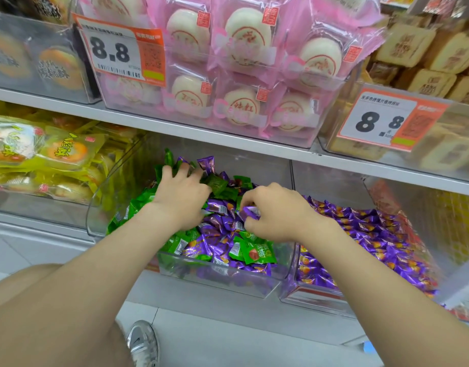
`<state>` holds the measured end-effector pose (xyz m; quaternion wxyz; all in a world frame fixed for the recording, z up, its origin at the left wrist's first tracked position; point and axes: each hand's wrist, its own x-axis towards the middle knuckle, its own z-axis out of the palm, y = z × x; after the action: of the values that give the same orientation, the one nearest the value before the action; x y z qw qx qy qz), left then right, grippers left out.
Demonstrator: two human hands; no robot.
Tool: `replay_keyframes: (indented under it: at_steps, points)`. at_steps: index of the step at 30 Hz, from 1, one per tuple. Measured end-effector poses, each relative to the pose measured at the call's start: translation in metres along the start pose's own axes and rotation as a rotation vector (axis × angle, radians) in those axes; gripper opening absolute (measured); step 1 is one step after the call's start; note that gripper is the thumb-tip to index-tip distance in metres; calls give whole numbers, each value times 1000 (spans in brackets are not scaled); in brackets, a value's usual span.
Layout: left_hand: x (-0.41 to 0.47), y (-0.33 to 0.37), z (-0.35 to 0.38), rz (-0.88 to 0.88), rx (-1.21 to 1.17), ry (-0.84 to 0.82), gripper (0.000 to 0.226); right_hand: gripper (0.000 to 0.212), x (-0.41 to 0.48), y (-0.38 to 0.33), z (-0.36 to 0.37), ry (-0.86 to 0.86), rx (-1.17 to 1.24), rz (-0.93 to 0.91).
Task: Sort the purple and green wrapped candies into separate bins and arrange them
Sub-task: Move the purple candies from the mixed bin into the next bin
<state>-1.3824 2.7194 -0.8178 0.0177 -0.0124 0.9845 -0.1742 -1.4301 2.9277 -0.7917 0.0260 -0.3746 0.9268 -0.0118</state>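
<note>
A clear plastic bin on the lower shelf holds green candies mixed with purple candies. My left hand lies spread over the pile at the back of this bin, fingers straight, pushing on green wrappers. My right hand sits over the middle of the same bin and pinches a purple candy between thumb and fingers. To the right stands a second clear bin, filled with purple candies only.
A yellow-pastry bin stands to the left. The upper shelf overhangs the candy bins, carrying pink-wrapped white cakes, brown square pastries and two 8.8 price tags. My shoe shows on the floor below.
</note>
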Motion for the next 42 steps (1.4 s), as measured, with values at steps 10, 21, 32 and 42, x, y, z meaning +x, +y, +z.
replay_keyframes:
  at_steps: [10,21,32,42]
  points:
    - [-19,4,-13,126,-285,-174,40,23,-33,6,-15,72,344,-107]
    - [-29,22,-17,66,-161,-186,40,24,-56,9,-10,209,588,-25]
    - [-38,46,-43,234,-1422,211,18,23,-81,19,-14,400,744,215]
    - [-35,80,-55,163,-1585,169,11,50,-105,50,-17,213,1452,401]
